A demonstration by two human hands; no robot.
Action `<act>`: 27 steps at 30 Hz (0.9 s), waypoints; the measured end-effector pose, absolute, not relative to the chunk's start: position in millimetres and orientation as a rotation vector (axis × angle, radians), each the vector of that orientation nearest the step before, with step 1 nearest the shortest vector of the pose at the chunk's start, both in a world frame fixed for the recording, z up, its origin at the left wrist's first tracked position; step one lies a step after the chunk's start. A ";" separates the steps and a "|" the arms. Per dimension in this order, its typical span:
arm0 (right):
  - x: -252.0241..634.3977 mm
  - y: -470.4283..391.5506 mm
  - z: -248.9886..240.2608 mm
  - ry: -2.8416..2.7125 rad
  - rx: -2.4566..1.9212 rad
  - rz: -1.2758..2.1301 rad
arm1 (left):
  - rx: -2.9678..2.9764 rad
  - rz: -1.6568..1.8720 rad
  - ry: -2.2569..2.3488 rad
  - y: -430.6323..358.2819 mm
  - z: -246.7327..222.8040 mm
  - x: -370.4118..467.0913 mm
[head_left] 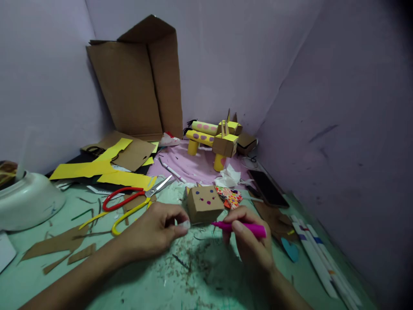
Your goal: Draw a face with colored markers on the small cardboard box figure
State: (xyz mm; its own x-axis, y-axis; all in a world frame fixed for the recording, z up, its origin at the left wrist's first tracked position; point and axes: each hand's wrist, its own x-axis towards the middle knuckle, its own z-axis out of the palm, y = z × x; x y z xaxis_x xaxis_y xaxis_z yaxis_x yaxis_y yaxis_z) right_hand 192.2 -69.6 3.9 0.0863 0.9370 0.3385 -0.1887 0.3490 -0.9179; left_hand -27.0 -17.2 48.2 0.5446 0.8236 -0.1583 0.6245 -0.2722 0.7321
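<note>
My right hand (pixel 250 237) is closed round a magenta marker (pixel 254 229), its tip pointing left, just in front of a small cardboard box (pixel 205 204). Dark dots and magenta marks form a face on the box's top, and small pointed ears stand at its back left. On the box's left side my left hand (pixel 161 228) is pinched, with a small whitish bit at the fingertips that I cannot make out. Left of that hand lie scissors (pixel 145 198) with one red and one yellow handle. Behind the box sits a patterned colourful piece (pixel 229 196).
Two yellow tube-bodied animals (pixel 224 146) with cardboard heads stand at the back on pink cloth (pixel 171 155). Yellow paper strips (pixel 80 169) and cardboard scraps (pixel 53 247) lie left. A phone (pixel 268 188), blue heart (pixel 289 249) and white markers (pixel 318 258) lie right. A large carton (pixel 129 82) stands behind.
</note>
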 end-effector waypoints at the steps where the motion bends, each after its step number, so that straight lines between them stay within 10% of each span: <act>1: 189.8 -72.2 5.2 -1.162 -0.861 1.030 | 1.911 0.343 1.122 -21.0 50.1 -24.4; 27: 171.5 -66.9 16.4 -1.272 -1.029 1.260 | 1.808 0.804 1.322 -38.8 19.4 -25.6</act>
